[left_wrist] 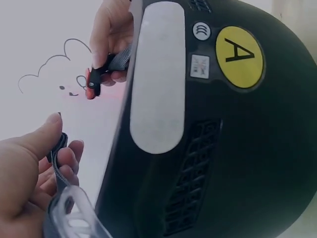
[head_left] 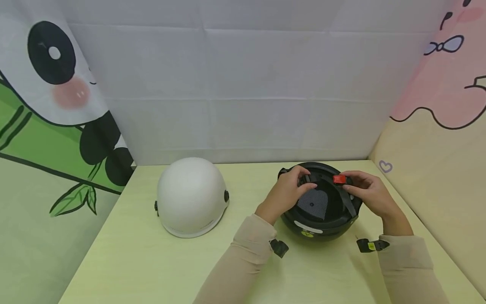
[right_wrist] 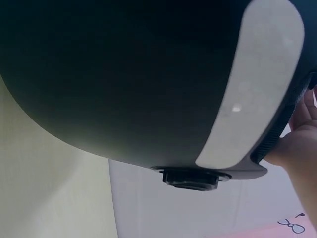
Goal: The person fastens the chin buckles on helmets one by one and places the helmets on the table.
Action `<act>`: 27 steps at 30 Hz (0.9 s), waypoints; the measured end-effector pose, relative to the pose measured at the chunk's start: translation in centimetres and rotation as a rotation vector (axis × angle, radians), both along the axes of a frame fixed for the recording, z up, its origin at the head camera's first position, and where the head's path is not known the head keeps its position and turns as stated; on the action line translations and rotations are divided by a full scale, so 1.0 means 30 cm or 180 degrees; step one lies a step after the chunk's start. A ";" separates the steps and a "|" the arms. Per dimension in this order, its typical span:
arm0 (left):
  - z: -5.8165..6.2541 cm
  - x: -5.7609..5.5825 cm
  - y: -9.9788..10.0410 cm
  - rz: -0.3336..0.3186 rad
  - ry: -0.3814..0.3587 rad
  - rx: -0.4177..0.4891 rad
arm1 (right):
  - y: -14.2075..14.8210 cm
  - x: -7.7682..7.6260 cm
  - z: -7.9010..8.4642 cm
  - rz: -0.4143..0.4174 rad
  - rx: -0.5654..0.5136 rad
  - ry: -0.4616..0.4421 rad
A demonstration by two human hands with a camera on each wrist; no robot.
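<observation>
Helmet (head_left: pixel 332 231), black and crown down, lay on the right half of the table (head_left: pixel 159 270), its hollow facing up. The left hand (head_left: pixel 285 193) pinched a dark clip (head_left: pixel 305 180) between thumb and fingers, at the end of one strap (left_wrist: pixel 62 174). The right hand (head_left: pixel 369 193) pinched a red and black buckle (head_left: pixel 339 180) on the other strap (left_wrist: pixel 120 60), its red part pointing toward the clip. Clip and buckle were apart, with a gap between them over the hollow.

A white strip (left_wrist: pixel 158 79) ran along the helmet's side near the rim, and beside it in the left wrist view sat a yellow sticker (left_wrist: pixel 240 57) marked with an A. The right wrist view showed a black knob (right_wrist: pixel 190 178) on the shell.

The white helmet (head_left: pixel 191 194) sat dome up on the left half of the table, well apart from the black one. Beige sleeves (head_left: pixel 243 257) covered the person's forearms, with a small dark device at each wrist. Behind the table hung a pale, creased sheet (head_left: pixel 243 84), with cartoon drawings at both sides.
</observation>
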State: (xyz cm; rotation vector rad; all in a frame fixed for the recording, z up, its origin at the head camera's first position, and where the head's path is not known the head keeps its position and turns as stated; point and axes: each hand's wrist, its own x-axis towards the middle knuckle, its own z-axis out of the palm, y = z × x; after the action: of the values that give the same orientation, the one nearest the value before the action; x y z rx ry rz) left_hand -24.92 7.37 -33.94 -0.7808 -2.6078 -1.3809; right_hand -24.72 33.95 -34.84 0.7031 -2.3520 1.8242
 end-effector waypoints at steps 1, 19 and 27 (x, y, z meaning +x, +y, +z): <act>-0.003 -0.003 0.004 -0.0004 -0.0046 0.0031 | 0.000 -0.001 -0.001 -0.0006 0.0001 -0.0014; -0.030 -0.001 0.067 -0.0046 -0.0459 0.0057 | -0.031 0.004 0.012 -0.0060 0.0348 0.0048; -0.025 0.005 0.082 0.0026 -0.0515 0.0117 | -0.035 0.005 0.006 0.0015 0.0295 -0.0011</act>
State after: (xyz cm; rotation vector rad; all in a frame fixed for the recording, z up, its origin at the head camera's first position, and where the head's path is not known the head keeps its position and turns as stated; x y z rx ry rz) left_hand -24.76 9.82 -34.69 -0.6796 -2.6916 -1.5463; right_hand -24.59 32.92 -34.65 0.7164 -2.4527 1.7291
